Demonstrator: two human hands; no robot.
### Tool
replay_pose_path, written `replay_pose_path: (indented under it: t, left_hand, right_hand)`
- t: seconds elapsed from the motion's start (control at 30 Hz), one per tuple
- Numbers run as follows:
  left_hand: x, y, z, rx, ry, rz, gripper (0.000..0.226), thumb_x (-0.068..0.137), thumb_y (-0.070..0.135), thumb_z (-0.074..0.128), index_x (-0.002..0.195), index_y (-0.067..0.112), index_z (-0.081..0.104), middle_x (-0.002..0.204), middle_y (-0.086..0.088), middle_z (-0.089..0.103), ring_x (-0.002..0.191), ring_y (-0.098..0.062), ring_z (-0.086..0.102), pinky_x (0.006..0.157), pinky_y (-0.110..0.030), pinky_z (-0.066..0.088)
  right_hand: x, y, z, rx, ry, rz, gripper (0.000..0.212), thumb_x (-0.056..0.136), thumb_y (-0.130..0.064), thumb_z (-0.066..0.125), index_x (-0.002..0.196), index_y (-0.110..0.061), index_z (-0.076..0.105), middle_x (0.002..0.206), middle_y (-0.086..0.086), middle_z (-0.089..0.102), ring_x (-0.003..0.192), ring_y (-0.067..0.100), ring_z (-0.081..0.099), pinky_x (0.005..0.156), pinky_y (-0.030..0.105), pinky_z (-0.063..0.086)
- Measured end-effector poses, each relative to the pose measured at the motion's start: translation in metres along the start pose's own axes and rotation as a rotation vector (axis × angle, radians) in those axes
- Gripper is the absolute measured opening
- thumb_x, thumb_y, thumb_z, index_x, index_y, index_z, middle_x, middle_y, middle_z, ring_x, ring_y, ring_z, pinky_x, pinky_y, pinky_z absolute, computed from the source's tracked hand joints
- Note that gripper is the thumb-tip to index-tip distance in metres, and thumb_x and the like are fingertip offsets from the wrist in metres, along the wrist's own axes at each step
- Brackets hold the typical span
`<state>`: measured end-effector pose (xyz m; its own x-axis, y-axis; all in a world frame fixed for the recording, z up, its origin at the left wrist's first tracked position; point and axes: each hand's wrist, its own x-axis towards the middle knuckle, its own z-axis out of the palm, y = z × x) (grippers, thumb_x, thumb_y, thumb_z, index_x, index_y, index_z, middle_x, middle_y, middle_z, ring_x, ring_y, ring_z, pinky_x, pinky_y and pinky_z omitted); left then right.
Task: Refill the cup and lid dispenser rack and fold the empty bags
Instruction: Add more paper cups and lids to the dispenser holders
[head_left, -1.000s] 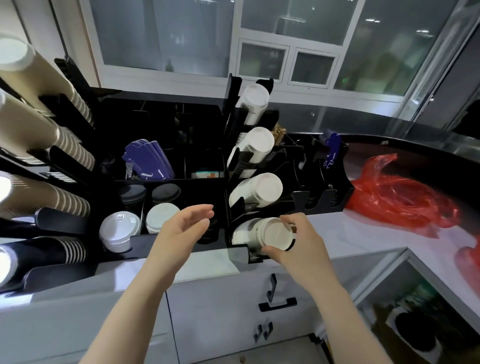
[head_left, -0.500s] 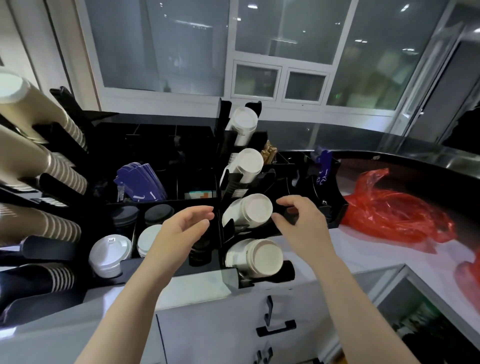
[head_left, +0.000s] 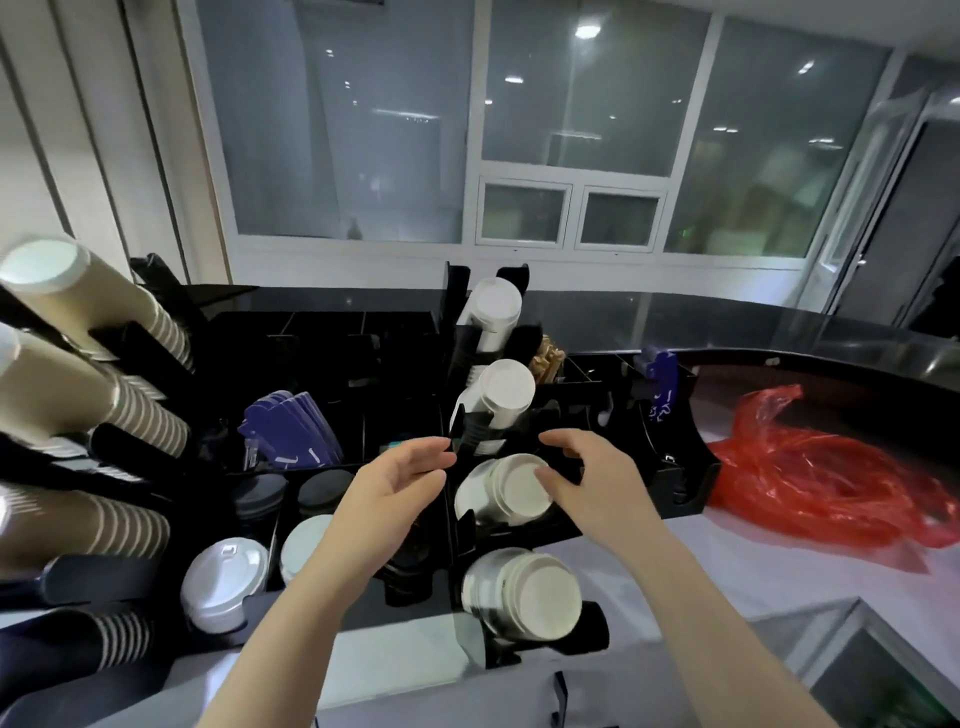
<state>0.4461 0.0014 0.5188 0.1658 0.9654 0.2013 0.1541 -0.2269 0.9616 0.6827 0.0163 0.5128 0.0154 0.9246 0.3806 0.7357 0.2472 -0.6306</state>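
Note:
A black dispenser rack (head_left: 691, 483) stands on the counter with several slanted rows of white paper cups. My right hand (head_left: 587, 483) reaches to the third cup stack (head_left: 498, 493), thumb touching its end, fingers curved over the rack arm beside it. My left hand (head_left: 395, 493) hovers just left of that stack, fingers relaxed, holding nothing. The lowest cup stack (head_left: 524, 592) sits below both hands. White lids (head_left: 223, 582) and black lids (head_left: 260, 499) fill the slots at the left. A red plastic bag (head_left: 810, 483) lies crumpled on the counter to the right.
Tall stacks of brown ribbed cups (head_left: 98, 384) lean out of a rack at the far left. Blue cup sleeves (head_left: 291, 431) stand in a back compartment. A window wall rises behind the counter. Cabinet doors and a handle (head_left: 558, 696) lie below.
My right hand left the lowest cup stack and rose to the third one. My left hand lifted a little beside it. The camera tilted upward.

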Motion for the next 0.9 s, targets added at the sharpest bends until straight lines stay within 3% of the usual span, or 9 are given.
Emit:
replay_pose_path:
  t: [0.23,0.4,0.53,0.67,0.8,0.9]
  left_hand:
    - [0.031,0.032,-0.005,0.004,0.006,0.131,0.038,0.093,0.007,0.057,0.121,0.033,0.054,0.114,0.011,0.068,0.107,0.001,0.061,0.085,-0.016,0.048]
    - [0.037,0.046,-0.007,0.146,-0.056,0.246,0.051,0.092,0.019,0.06,0.125,0.053,0.04,0.132,0.025,0.051,0.126,0.004,0.044,0.105,-0.023,0.035]
    - [0.028,0.045,0.0,0.287,-0.131,0.314,0.061,0.082,0.04,0.058,0.132,0.06,0.031,0.133,0.047,0.037,0.128,0.021,0.029,0.099,-0.002,0.026]
    - [0.017,0.038,0.017,0.418,-0.235,0.347,0.061,0.083,0.049,0.056,0.133,0.063,0.025,0.136,0.047,0.028,0.128,0.025,0.022,0.095,0.006,0.019]
    - [0.007,0.042,0.046,0.471,-0.272,0.35,0.061,0.087,0.039,0.06,0.124,0.069,0.022,0.132,0.049,0.025,0.123,0.028,0.022,0.092,0.006,0.02]
    - [0.005,0.053,0.074,0.495,-0.292,0.381,0.062,0.09,0.036,0.06,0.132,0.063,0.024,0.132,0.047,0.024,0.125,0.023,0.024,0.093,0.004,0.021]
  right_hand:
    - [0.028,-0.018,-0.011,-0.016,0.076,-0.066,0.038,0.086,-0.033,0.066,0.123,-0.033,0.058,0.103,-0.029,0.053,0.1,-0.006,0.047,0.083,0.011,0.033]
    - [0.034,-0.036,-0.024,0.011,0.105,-0.131,0.041,0.086,-0.031,0.066,0.125,-0.033,0.058,0.114,-0.025,0.057,0.099,-0.014,0.047,0.08,-0.003,0.032]
    - [0.015,-0.038,-0.031,0.027,0.107,-0.145,0.044,0.086,-0.029,0.066,0.128,-0.037,0.055,0.11,-0.041,0.049,0.103,-0.025,0.043,0.086,-0.006,0.028]
    - [-0.016,-0.025,-0.043,0.013,0.152,-0.132,0.043,0.087,-0.022,0.067,0.127,-0.034,0.058,0.11,-0.035,0.057,0.111,-0.016,0.049,0.092,-0.001,0.031]
    - [-0.04,-0.004,-0.067,-0.051,0.157,-0.098,0.041,0.086,-0.018,0.068,0.125,-0.027,0.061,0.112,-0.026,0.059,0.107,-0.011,0.051,0.09,-0.002,0.03]
    - [-0.054,0.016,-0.092,-0.075,0.163,-0.069,0.039,0.085,-0.017,0.069,0.123,-0.026,0.063,0.11,-0.025,0.059,0.103,-0.009,0.051,0.087,-0.004,0.031]
